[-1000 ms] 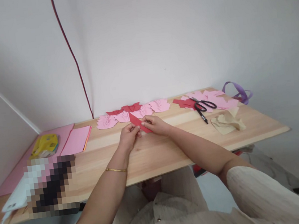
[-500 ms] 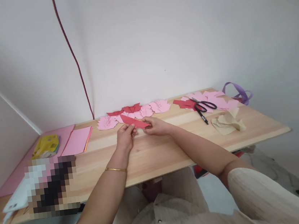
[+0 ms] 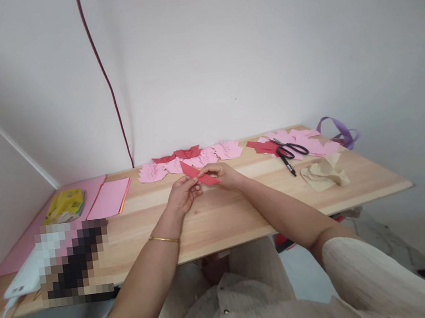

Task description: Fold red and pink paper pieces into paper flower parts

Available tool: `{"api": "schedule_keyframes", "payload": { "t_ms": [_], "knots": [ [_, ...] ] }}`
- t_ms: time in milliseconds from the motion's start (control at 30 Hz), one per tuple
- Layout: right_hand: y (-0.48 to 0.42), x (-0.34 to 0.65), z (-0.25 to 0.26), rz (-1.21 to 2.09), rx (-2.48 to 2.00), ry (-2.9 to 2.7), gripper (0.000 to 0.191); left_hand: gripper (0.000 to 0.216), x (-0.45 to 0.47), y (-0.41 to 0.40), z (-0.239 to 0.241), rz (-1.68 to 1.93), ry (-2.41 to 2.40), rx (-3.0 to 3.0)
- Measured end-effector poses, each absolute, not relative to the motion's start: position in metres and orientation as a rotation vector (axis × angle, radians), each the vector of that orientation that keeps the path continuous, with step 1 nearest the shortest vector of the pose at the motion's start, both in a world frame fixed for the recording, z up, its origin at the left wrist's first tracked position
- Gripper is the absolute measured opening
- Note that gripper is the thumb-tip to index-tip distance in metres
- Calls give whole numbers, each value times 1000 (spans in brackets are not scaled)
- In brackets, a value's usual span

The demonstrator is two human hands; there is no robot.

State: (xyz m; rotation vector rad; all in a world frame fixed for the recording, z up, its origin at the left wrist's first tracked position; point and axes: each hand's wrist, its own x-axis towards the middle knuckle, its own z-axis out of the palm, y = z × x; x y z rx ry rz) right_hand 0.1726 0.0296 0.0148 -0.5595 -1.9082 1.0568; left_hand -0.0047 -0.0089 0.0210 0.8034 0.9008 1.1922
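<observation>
A narrow folded piece of red paper (image 3: 198,173) is held between both hands just above the wooden table (image 3: 219,215). My left hand (image 3: 182,193) pinches its lower left part and my right hand (image 3: 222,174) pinches its right end. Behind the hands, along the wall, lies a row of folded pink and red paper pieces (image 3: 191,159).
Black scissors (image 3: 290,147) and a black pen (image 3: 285,161) lie at the back right on more pink and red cut-outs (image 3: 311,141), beside crumpled beige paper (image 3: 325,174) and a purple ribbon (image 3: 338,130). At the left are pink paper sheets (image 3: 109,198), a yellow packet (image 3: 64,206) and a blurred patch.
The red paper strip has been turned between the fingers, from lying almost level to slanting down to the right. Both hands stay at the same spot.
</observation>
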Motion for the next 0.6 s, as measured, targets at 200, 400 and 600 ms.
{"api": "schedule_keyframes", "payload": {
  "t_ms": [200, 400, 600],
  "knots": [
    [30, 175, 20, 995, -542, -1945, 23, 26, -5, -9, 21, 1227, 904, 809],
    [28, 170, 22, 1028, -589, -1808, 23, 27, -2, -11, 24, 1287, 919, 819],
    [22, 162, 22, 1282, -606, -1567, 29, 27, 3, -11, 24, 1379, 909, 876]
  ]
}}
